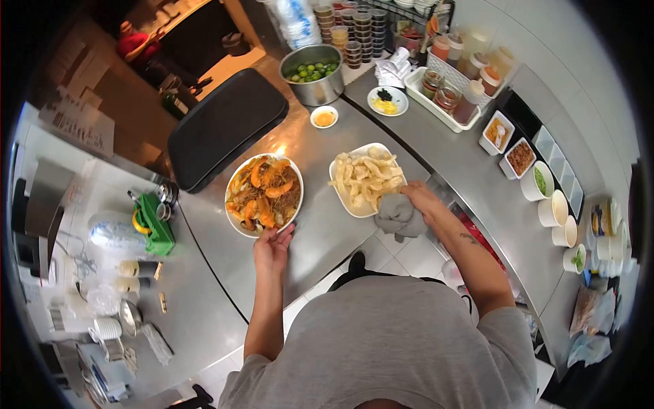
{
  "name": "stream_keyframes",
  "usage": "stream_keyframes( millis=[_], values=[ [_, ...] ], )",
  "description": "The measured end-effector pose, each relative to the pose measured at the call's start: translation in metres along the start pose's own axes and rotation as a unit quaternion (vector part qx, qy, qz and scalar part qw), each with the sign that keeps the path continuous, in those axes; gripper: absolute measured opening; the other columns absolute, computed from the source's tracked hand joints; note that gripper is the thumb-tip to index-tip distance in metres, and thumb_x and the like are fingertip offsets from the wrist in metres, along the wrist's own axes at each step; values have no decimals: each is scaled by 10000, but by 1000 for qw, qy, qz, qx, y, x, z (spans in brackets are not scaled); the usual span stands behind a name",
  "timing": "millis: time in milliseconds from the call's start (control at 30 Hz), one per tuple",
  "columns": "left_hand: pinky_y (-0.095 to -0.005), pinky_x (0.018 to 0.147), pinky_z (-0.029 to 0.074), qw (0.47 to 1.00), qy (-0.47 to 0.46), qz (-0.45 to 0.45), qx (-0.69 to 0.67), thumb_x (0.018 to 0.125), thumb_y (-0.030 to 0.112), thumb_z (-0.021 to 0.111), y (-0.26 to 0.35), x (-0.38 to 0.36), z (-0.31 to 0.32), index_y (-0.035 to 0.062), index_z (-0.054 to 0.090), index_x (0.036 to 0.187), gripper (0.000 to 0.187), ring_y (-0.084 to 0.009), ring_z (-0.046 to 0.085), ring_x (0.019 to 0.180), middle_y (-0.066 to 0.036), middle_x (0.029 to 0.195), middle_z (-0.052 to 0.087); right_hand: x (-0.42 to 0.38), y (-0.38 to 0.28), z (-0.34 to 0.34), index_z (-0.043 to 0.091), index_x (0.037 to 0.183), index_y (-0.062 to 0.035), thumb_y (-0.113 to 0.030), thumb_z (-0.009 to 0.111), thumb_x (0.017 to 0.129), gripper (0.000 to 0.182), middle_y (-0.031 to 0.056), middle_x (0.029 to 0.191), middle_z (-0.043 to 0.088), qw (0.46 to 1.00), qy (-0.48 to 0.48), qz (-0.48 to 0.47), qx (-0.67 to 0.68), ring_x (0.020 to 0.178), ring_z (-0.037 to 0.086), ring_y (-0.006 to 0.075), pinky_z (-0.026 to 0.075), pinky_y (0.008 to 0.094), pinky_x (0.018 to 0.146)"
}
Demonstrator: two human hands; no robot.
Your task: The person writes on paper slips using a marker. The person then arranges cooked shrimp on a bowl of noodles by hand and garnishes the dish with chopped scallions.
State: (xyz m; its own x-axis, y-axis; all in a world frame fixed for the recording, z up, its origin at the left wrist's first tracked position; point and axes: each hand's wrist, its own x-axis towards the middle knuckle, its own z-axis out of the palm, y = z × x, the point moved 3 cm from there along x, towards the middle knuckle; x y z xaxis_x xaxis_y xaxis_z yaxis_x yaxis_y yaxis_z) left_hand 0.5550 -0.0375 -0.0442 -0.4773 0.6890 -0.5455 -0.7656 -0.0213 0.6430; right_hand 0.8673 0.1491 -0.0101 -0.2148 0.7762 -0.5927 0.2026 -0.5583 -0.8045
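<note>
My left hand (274,247) grips the near rim of an oval white plate (230,217), palm turned up and fingers under the edge. Noodles topped with orange shrimp (267,189) fill that plate. On the right, my right hand (424,200) is closed on a bunched grey cloth (399,217) at the lower right corner of a second white plate (338,198). Pale, puffy fried crackers (368,174) are heaped on it. Both plates are over the steel counter (320,238), side by side with a gap between them.
Beyond the plates are a black tray (228,126), a steel pot (315,92) of green citrus and a small sauce bowl (324,117). A garnish saucer (387,101), a bottle basket (446,102) and white tubs (538,180) line the right. A person (139,48) sits in the far room.
</note>
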Motion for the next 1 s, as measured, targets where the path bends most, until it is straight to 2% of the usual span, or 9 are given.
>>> stream_keyframes(
  millis=[133, 267, 433, 533, 600, 800, 833, 933, 1000],
  values=[
    [-349, 718, 490, 998, -19, -33, 45, 742, 42, 459, -2, -7, 14, -49, 463, 1040, 312, -378, 621, 910, -200, 1023, 592, -28, 14, -59, 605, 925, 64, -125, 514, 813, 239, 117, 840, 630, 998, 3, -10, 57, 718, 622, 183, 517, 304, 655],
    [-364, 745, 498, 989, -98, -77, 85, 703, 33, 474, -29, -6, 41, -79, 460, 1084, 398, -367, 630, 854, -216, 1025, 592, -56, 48, -139, 607, 950, 73, -114, 506, 811, 255, 116, 853, 640, 985, 32, -43, 164, 708, 625, 183, 516, 297, 658],
    [-472, 817, 511, 961, -212, -134, 117, 722, 3, 486, -78, -13, 107, -99, 407, 1166, 462, -352, 613, 937, -207, 1088, 579, -115, 98, -239, 591, 946, 79, -99, 486, 822, 241, 114, 847, 635, 966, 179, -57, 180, 689, 630, 188, 529, 307, 644],
    [-469, 823, 510, 932, -274, -188, 146, 722, 6, 492, -114, -23, 154, -90, 411, 1173, 468, -342, 613, 944, -208, 1098, 574, -150, 135, -280, 580, 914, 78, -88, 463, 826, 222, 115, 803, 621, 944, 251, -57, 205, 653, 622, 197, 535, 322, 621],
    [-421, 774, 523, 918, -290, -208, 172, 731, 33, 488, -142, -32, 184, -83, 417, 1166, 456, -324, 632, 888, -205, 1061, 595, -165, 167, -309, 580, 904, 71, -106, 456, 831, 228, 120, 794, 620, 925, 287, -55, 244, 642, 621, 205, 535, 323, 621],
    [-375, 686, 522, 869, -354, -256, 232, 728, 38, 471, -225, -38, 243, -64, 388, 1187, 478, -316, 650, 799, -194, 986, 620, -212, 205, -353, 578, 885, 55, -123, 460, 832, 221, 102, 792, 605, 873, 334, -64, 350, 680, 615, 197, 516, 329, 628],
    [-366, 668, 521, 872, -337, -260, 243, 732, 41, 473, -238, -40, 249, -65, 423, 1163, 446, -309, 652, 783, -189, 973, 624, -218, 210, -360, 579, 889, 55, -135, 467, 836, 227, 108, 803, 609, 866, 346, -68, 354, 691, 618, 201, 517, 332, 638],
    [-381, 734, 497, 860, -346, -275, 255, 729, 51, 486, -264, -55, 266, -59, 481, 1111, 397, -312, 623, 886, -187, 1004, 616, -230, 217, -378, 582, 906, 58, -185, 488, 856, 264, 127, 843, 620, 852, 372, -82, 359, 727, 629, 214, 519, 339, 669],
    [-380, 727, 503, 846, -371, -278, 261, 746, 49, 478, -280, -60, 273, -61, 482, 1115, 385, -312, 629, 876, -189, 1001, 618, -239, 217, -386, 584, 927, 62, -236, 500, 880, 313, 140, 875, 628, 850, 380, -93, 352, 756, 636, 226, 520, 343, 691]
  ],
)
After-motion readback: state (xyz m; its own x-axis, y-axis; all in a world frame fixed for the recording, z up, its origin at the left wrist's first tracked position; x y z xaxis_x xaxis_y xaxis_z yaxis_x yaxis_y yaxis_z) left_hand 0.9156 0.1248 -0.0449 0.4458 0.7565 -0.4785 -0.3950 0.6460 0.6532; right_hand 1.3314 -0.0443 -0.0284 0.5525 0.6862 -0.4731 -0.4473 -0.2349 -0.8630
